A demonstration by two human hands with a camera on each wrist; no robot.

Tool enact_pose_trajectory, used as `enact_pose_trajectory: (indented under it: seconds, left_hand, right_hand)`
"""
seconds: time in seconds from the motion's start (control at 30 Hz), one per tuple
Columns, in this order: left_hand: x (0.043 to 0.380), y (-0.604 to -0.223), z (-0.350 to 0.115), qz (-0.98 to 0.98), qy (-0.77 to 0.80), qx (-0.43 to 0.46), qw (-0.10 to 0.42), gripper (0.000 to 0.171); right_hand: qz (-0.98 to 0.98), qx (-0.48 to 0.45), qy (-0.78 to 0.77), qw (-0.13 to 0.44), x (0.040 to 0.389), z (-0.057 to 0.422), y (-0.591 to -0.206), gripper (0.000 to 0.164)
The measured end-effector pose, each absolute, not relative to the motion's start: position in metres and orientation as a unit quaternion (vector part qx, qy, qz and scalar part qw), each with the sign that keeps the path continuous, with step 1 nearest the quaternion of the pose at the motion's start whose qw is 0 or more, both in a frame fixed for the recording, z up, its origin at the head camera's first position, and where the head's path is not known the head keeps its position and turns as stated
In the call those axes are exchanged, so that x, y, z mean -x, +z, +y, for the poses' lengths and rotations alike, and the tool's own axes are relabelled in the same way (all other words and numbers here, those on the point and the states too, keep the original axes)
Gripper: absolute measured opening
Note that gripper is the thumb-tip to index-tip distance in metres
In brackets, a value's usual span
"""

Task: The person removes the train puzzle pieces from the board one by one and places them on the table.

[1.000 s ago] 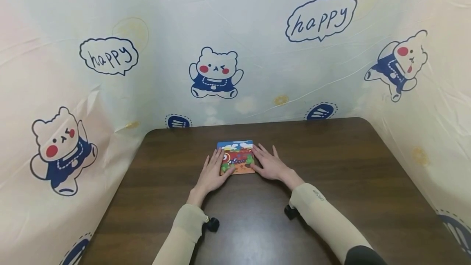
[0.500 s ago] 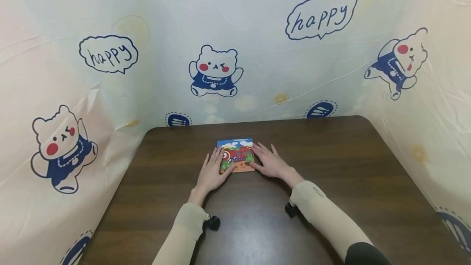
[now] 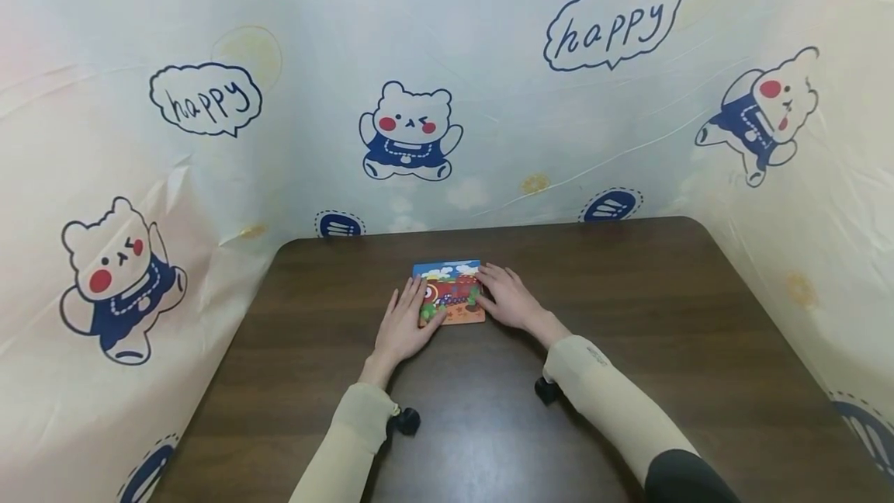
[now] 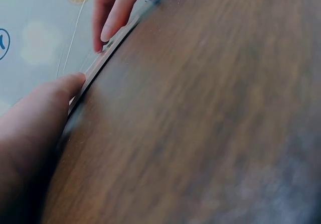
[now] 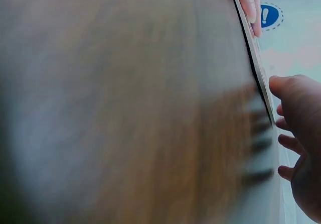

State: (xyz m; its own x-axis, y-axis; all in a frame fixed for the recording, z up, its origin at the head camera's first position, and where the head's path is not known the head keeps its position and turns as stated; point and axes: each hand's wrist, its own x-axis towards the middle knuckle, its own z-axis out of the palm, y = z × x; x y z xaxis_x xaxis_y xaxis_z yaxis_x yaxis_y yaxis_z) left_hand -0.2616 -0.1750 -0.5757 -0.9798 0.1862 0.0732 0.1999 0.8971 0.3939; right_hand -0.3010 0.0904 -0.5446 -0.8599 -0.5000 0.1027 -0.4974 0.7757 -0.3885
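Observation:
A thin square board with a colourful cartoon picture, blue sky above and orange ground below, lies flat near the table's far side. My left hand rests along its left side, fingers extended and thumb on the lower left corner. At the right side, my right hand has its fingertips over the upper right edge, fingers bent slightly. In the right wrist view, the right thumb is close beside the board's thin edge. The left wrist view shows the left thumb touching the board's near edge.
The dark brown wooden table has rounded far corners. Behind and on both sides hangs a pale cloth printed with bears and "happy" bubbles. Each sleeve cuff carries a small black device, such as the left one.
My right hand has shifted slightly, its spread fingers drawing closer together over the board's right edge. The left hand and the board keep their places; the view has tilted slightly down.

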Motion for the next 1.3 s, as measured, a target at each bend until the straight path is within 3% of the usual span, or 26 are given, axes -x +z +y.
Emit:
enact_pose_trajectory:
  seconds: [0.23, 1.3]
  left_hand:
    - [0.263, -0.575, -0.176, -0.974, -0.202, 0.097, 0.016, 0.096]
    - [0.261, -0.572, -0.172, -0.978, -0.189, 0.088, 0.021, 0.093]
  right_hand:
    - [0.943, 0.262, -0.205, -0.011, 0.308, 0.077, -0.539, 0.049]
    - [0.934, 0.178, -0.311, 0.005, 0.326, 0.060, -0.541, 0.057]
